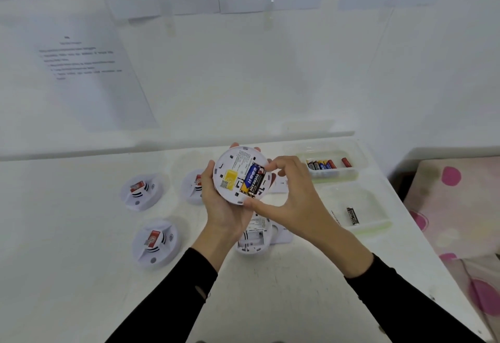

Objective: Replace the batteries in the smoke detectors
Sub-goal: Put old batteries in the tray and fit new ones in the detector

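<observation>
My left hand (220, 207) grips a round white smoke detector (232, 177) from below, its back turned up towards me. Two batteries (253, 180), one blue and gold, one black, lie in its open compartment beside a yellow label. My right hand (286, 193) pinches the detector: the forefinger curls over the batteries' far end and the thumb presses the near rim. Under my hands another opened detector (253, 242) lies on the white table (81, 275) with an empty compartment.
Three closed detectors stand on the table: one at the left (141, 191), one nearer me (156, 243), one partly behind my left hand (192, 186). A clear tray (332, 172) at the right holds several batteries. A nearer tray (359, 223) holds one black battery (352, 216).
</observation>
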Tool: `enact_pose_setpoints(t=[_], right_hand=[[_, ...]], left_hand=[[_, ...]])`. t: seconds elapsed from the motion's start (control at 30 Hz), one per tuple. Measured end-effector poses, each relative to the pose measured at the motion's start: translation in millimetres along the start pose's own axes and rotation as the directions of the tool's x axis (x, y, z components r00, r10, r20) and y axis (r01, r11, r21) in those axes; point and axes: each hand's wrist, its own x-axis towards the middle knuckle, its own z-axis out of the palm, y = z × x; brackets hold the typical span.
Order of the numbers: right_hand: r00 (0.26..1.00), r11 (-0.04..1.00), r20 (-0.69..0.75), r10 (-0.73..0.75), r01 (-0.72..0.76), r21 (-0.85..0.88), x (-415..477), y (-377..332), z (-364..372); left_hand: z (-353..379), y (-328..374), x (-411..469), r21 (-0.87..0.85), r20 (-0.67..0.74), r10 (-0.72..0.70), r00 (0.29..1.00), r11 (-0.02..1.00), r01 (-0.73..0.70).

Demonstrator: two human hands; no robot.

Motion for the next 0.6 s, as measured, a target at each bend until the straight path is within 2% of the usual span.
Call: enact_pose_setpoints(t=[0.13, 0.2, 0.27, 0.33, 0.43, 0.6], right_hand=[[0.998, 0.994, 0.056, 0.023, -0.017, -0.109, 5, 2, -7], [0.992, 0.993, 0.092, 0.089, -0.082, -0.084, 10, 3, -10], [0.988, 0.990, 0.064, 0.143, -0.143, -0.012, 13, 5, -10], [0.989, 0.989, 0.014, 0.147, -0.147, -0.002, 15, 8, -9], [0.985, 0.985, 0.012, 0.172, -0.172, 0.030, 15, 12, -8], [0.992, 0.993, -0.047, 0.116, -0.115, 0.026, 15, 12, -22]], left_hand=[[-1, -1, 4, 0.071, 0.027, 0.017, 0.999, 0.997, -0.019], [0, -3, 6, 0.106, 0.034, 0.010, 0.999, 0.994, -0.014], [4, -7, 9, 0.145, 0.035, 0.005, 0.999, 0.989, -0.010], [8, -10, 9, 0.149, 0.013, 0.012, 1.000, 0.989, -0.013], [12, -17, 9, 0.130, -0.017, 0.000, 1.000, 0.991, 0.002], [26, -29, 14, 0.121, -0.074, -0.022, 0.997, 0.992, 0.031]])
